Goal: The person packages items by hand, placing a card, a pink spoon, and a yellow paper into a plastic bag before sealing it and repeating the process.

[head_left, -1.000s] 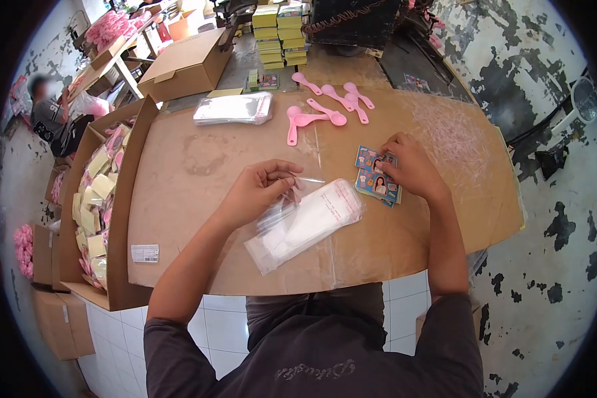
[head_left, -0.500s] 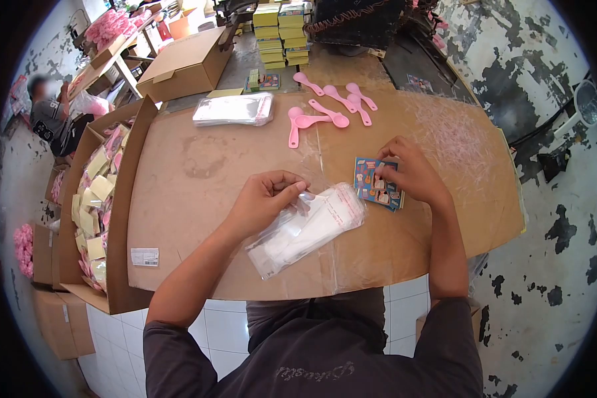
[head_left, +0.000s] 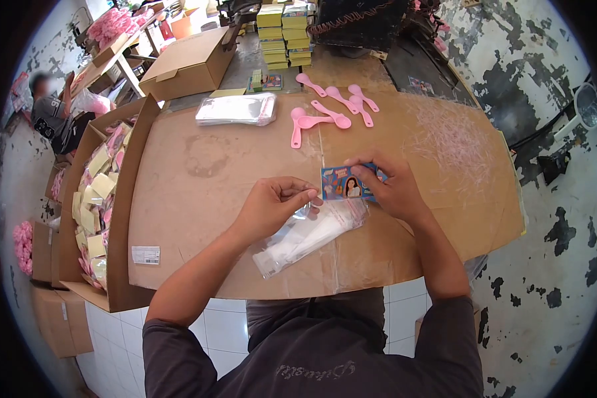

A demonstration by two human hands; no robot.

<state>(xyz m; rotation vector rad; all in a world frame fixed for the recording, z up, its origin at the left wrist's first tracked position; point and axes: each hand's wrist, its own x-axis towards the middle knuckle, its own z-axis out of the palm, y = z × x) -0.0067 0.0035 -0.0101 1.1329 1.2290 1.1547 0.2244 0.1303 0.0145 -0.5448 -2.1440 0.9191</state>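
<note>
A blue printed card (head_left: 336, 184) with a picture of a person on it is pinched in my right hand (head_left: 393, 186). Its left edge comes right up to the fingertips of my left hand (head_left: 282, 202). Those fingers are closed on the edge of a clear plastic bag (head_left: 301, 213), which is partly hidden beneath them. Under both hands, a loose pile of clear plastic bags (head_left: 312, 233) with red print near one end lies slantwise on the cardboard sheet (head_left: 179, 219).
Pink plastic scoops (head_left: 324, 122) lie beyond my hands, beside a stack of clear bags (head_left: 236, 109). An open carton (head_left: 123, 219) of packed pieces stands at left. Stacks of yellow-edged cards (head_left: 272, 40) rise at the back. A person (head_left: 53, 116) sits at far left.
My right hand has moved left from where the blue cards lay, bringing a card toward my left hand. My left hand has shifted slightly right and keeps hold of the bag.
</note>
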